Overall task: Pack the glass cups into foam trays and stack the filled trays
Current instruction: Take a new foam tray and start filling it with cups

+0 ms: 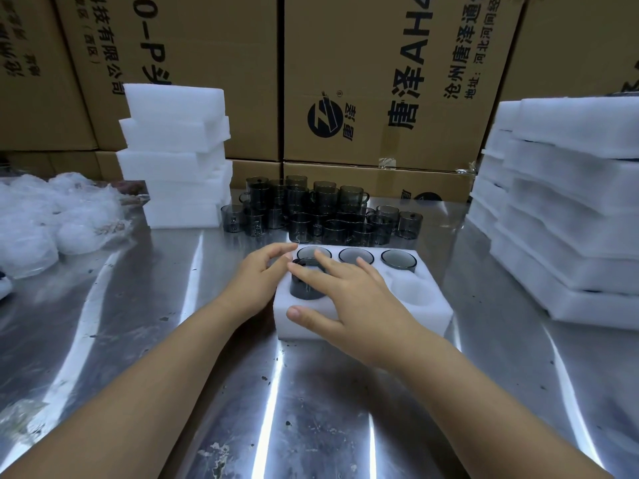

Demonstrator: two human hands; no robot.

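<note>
Protruding from foam tray — cup (smoky).

Hands two, tray one, cups inside four.

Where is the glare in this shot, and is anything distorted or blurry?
Head view: bright glare streaks cross the steel table; wide-angle distortion tilts the cardboard boxes outward; the plastic bags at left look soft; the foam tray is sharp.
</note>
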